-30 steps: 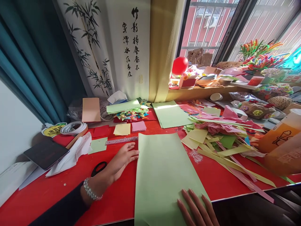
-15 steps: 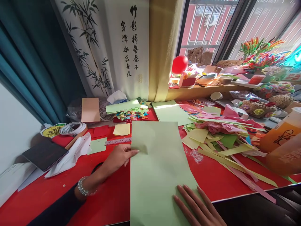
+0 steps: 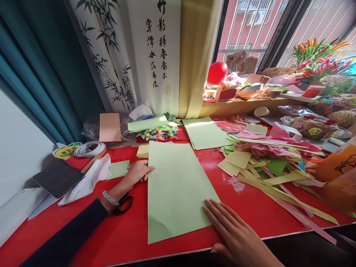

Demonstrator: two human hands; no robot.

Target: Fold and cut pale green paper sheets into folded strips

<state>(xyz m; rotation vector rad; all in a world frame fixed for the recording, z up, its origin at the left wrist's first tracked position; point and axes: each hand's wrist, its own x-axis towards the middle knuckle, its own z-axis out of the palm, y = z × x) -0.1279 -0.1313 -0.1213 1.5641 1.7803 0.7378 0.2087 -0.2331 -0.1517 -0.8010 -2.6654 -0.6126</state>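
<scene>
A large light green sheet (image 3: 175,189) lies on the red table (image 3: 119,237), its bottom left corner slightly raised. My left hand (image 3: 137,173) pinches the sheet's left edge between thumb and fingers. On the lower right edge rests my right hand (image 3: 233,228), palm down, fingers stretched out. Black scissor handles (image 3: 124,205) show beside my left wrist. Behind the sheet are a small yellow paper (image 3: 142,151) and, to the left, a small green square (image 3: 118,170).
Green sheets (image 3: 207,133) lie at the back. Paper strips and scraps (image 3: 267,178) cover the right side, near orange cups (image 3: 338,167). At left are a black flat object (image 3: 58,180), crumpled white paper (image 3: 89,180) and a white roll (image 3: 89,149).
The large green sheet has moved away from me and down onto the table, its near edge now showing. My left hand shifted left with it. More of the scissors shows.
</scene>
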